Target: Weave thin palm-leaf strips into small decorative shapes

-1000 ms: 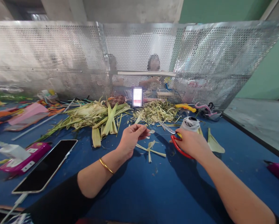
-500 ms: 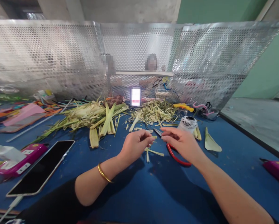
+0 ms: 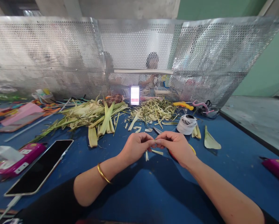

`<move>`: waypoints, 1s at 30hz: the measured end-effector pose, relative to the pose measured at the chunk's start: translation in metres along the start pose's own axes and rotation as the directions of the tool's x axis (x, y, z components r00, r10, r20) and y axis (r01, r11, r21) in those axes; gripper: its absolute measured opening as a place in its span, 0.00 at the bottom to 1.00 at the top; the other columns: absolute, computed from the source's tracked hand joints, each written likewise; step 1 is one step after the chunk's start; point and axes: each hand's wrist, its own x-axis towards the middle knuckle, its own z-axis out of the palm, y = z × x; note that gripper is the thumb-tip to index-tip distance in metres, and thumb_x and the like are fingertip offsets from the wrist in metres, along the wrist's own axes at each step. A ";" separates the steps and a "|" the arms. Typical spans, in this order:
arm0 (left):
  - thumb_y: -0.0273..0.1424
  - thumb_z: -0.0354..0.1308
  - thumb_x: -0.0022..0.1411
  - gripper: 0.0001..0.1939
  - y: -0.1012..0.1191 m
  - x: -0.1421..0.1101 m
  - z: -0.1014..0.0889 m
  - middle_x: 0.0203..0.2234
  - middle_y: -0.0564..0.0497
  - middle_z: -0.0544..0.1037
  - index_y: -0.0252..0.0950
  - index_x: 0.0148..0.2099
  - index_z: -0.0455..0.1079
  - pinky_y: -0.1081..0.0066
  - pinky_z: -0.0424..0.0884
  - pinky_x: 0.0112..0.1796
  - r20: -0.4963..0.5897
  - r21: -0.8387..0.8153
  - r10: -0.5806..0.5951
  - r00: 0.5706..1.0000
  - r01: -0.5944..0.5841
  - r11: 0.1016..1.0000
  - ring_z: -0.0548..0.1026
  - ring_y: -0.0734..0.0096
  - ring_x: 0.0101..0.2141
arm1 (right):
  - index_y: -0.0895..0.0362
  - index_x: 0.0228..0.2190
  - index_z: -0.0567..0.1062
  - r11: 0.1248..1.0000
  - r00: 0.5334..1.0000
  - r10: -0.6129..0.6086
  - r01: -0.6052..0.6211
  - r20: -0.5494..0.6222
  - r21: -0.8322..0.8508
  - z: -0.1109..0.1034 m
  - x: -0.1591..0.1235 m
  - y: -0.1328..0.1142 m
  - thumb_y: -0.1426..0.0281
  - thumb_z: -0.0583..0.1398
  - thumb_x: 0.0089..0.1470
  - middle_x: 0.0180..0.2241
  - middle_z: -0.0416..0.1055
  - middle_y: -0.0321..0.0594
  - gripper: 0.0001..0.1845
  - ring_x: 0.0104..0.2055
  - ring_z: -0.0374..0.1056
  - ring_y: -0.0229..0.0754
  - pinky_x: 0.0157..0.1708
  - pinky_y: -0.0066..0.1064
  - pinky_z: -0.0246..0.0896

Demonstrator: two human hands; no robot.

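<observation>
My left hand (image 3: 136, 147) is closed in a pinch on a small green-yellow strip of leaf (image 3: 154, 139), mostly hidden by the fingertips. Thumb and forefinger of my right hand (image 3: 175, 145) meet it there, pinching the same piece. Pale cut leaf strips (image 3: 157, 152) lie on the table just below the fingertips. Under my right hand rests a pair of scissors (image 3: 157, 130), blades pointing away and the red handles largely covered. A spool of white thread (image 3: 186, 125) stands just beyond that hand.
Long leaves (image 3: 88, 115) are heaped at the back left, beside a pile of thin shreds (image 3: 153, 110). A charging phone (image 3: 40, 168) and a magenta power strip (image 3: 20, 158) lie at left. A perforated metal screen (image 3: 137, 40) closes the back, with people behind it.
My right hand has come in leftward from above the scissors, and its fingers have closed against my left fingertips at the leaf strip. The view has shifted slightly.
</observation>
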 end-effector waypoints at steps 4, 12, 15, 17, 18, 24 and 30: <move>0.33 0.58 0.54 0.08 0.003 0.001 -0.003 0.20 0.52 0.75 0.35 0.27 0.72 0.76 0.64 0.24 0.066 -0.062 -0.058 0.996 0.062 0.996 0.71 0.75 0.21 | 0.57 0.25 0.76 0.998 0.999 -0.038 0.039 0.009 -0.059 -0.001 0.000 0.002 0.62 0.63 0.45 0.21 0.72 0.35 0.11 0.26 0.67 0.38 0.30 0.30 0.61; 0.33 0.54 0.58 0.10 0.000 0.000 -0.007 0.20 0.54 0.75 0.38 0.27 0.72 0.76 0.62 0.26 -0.017 0.310 0.114 0.993 -0.103 0.945 0.71 0.73 0.22 | 0.55 0.29 0.75 0.958 0.992 -0.124 0.121 0.006 -0.259 0.001 -0.003 0.001 0.66 0.60 0.47 0.25 0.73 0.34 0.07 0.28 0.67 0.39 0.30 0.30 0.60; 0.33 0.54 0.58 0.09 0.004 -0.002 -0.007 0.19 0.53 0.75 0.39 0.28 0.73 0.76 0.59 0.26 -0.023 0.437 0.186 0.982 -0.157 0.886 0.70 0.73 0.22 | 0.55 0.27 0.75 0.958 0.996 -0.093 0.089 0.000 -0.272 0.001 -0.003 0.000 0.65 0.61 0.46 0.23 0.73 0.34 0.06 0.27 0.66 0.38 0.28 0.30 0.59; 0.33 0.55 0.58 0.09 0.007 -0.004 -0.007 0.20 0.53 0.75 0.40 0.28 0.73 0.76 0.58 0.25 -0.031 0.501 0.223 0.974 -0.178 0.847 0.70 0.73 0.22 | 0.56 0.26 0.75 0.978 0.999 -0.050 0.052 0.012 -0.202 0.002 -0.002 0.000 0.65 0.61 0.45 0.23 0.73 0.34 0.07 0.27 0.66 0.38 0.29 0.30 0.60; 0.33 0.55 0.58 0.09 0.008 -0.005 -0.007 0.20 0.53 0.75 0.40 0.28 0.73 0.76 0.57 0.25 -0.031 0.526 0.234 0.972 -0.183 0.831 0.70 0.73 0.22 | 0.56 0.26 0.75 0.988 0.999 -0.027 0.030 0.023 -0.149 0.002 -0.002 -0.001 0.65 0.62 0.45 0.23 0.72 0.34 0.07 0.27 0.67 0.38 0.29 0.30 0.60; 0.33 0.56 0.58 0.08 0.007 -0.005 -0.005 0.21 0.53 0.75 0.39 0.29 0.74 0.75 0.59 0.26 -0.050 0.435 0.187 0.981 -0.147 0.889 0.69 0.73 0.22 | 0.57 0.22 0.75 0.992 0.998 0.061 -0.059 -0.012 0.109 0.007 -0.002 0.000 0.67 0.65 0.41 0.19 0.71 0.33 0.06 0.24 0.66 0.35 0.27 0.28 0.61; 0.33 0.64 0.49 0.07 0.002 -0.002 0.008 0.23 0.52 0.77 0.36 0.31 0.77 0.74 0.66 0.29 -0.178 -0.197 -0.042 0.983 0.006 0.980 0.71 0.72 0.25 | 0.58 0.21 0.76 0.929 0.980 0.148 -0.092 -0.131 0.359 0.018 -0.005 -0.001 0.64 0.68 0.36 0.19 0.72 0.34 0.11 0.23 0.67 0.36 0.27 0.29 0.64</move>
